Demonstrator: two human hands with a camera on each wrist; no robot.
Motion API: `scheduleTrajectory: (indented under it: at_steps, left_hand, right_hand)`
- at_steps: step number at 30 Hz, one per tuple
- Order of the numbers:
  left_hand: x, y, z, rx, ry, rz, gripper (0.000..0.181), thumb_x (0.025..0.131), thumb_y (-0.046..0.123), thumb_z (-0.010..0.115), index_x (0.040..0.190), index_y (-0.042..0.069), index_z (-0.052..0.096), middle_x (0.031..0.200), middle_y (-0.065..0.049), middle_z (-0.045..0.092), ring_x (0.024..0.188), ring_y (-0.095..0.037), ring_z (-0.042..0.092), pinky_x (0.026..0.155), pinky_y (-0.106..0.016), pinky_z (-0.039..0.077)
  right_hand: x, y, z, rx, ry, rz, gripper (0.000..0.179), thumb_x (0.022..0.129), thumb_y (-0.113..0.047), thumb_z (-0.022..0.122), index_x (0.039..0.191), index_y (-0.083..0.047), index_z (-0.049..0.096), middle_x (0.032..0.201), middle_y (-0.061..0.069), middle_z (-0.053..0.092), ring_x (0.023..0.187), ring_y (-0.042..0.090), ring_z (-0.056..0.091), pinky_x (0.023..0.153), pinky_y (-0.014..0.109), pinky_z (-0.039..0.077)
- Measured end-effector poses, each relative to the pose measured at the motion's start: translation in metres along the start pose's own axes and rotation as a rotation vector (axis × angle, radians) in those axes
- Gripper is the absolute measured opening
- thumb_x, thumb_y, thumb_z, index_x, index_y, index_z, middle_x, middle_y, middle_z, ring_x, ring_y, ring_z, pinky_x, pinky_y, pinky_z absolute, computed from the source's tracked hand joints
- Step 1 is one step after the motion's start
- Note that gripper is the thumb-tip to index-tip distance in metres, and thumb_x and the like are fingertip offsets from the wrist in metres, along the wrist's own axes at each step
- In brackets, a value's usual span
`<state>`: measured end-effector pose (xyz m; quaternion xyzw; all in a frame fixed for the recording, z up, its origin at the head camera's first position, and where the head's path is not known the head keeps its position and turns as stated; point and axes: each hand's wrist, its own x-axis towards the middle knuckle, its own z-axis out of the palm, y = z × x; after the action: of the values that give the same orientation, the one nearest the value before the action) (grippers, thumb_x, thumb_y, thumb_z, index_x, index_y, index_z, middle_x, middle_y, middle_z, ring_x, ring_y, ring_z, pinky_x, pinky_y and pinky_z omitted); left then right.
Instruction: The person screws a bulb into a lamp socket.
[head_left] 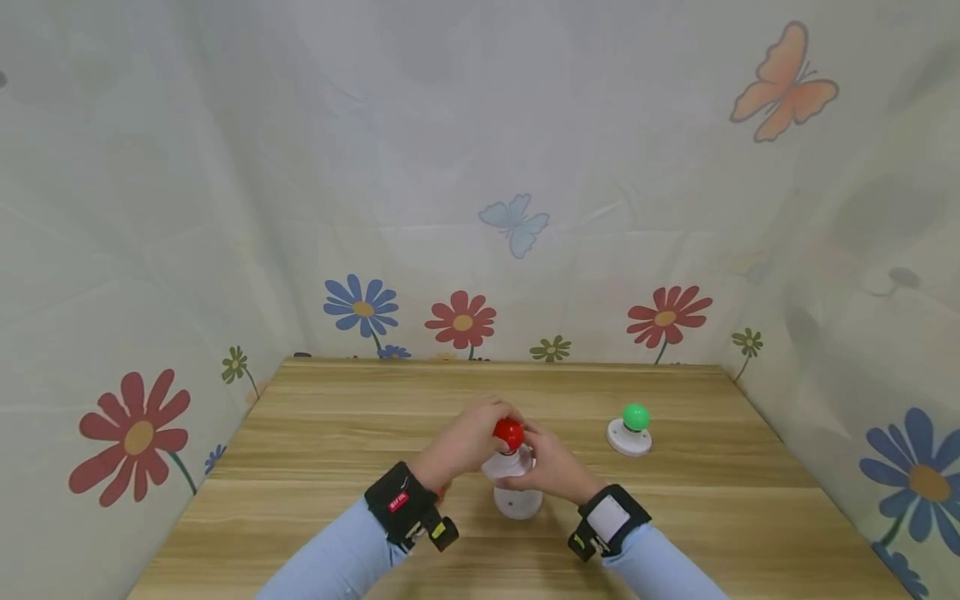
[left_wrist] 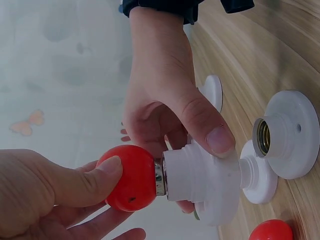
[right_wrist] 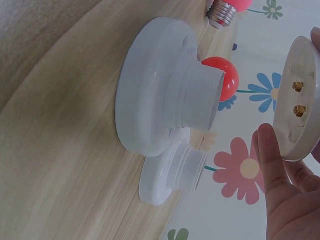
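Observation:
My left hand (head_left: 472, 437) holds a red light bulb (left_wrist: 131, 177) between thumb and fingers. A white lamp socket (left_wrist: 205, 175) is gripped at its base by my right hand (head_left: 555, 467). The bulb's metal screw end sits at the mouth of this socket, with some of the metal still showing in the left wrist view. Both are raised off the table, the bulb above the socket. In the right wrist view, the held socket's underside (right_wrist: 295, 127) shows two brass terminals, and fingers press along its rim.
Below the hands, two white sockets (left_wrist: 292, 135) (right_wrist: 172, 172) stand on the wooden table (head_left: 337, 417) without bulbs. Loose red bulbs (left_wrist: 271, 231) (right_wrist: 222, 15) lie nearby, partly in view. Farther right, a green bulb (head_left: 636, 417) stands in a white socket (head_left: 628, 439). A flowered curtain (head_left: 420, 208) surrounds the table.

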<state>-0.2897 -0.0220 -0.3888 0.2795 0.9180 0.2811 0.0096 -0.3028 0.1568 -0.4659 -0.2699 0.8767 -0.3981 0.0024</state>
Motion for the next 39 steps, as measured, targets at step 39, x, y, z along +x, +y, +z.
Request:
scheduleTrajectory:
  at_steps: [39]
  left_hand:
    - [0.001,-0.005,0.008,0.049,0.055,-0.031,0.039,0.081,0.015,0.079,0.115,0.010,0.061,0.109,-0.003,0.059,0.096,-0.016,0.057,0.084,-0.028,0.055]
  right_hand:
    - [0.000,-0.001,0.003,0.039,-0.006,-0.007,0.067,0.074,-0.031,0.084,0.130,-0.009,0.054,0.125,0.007,0.059,0.109,0.024,0.060,0.093,0.049,0.051]
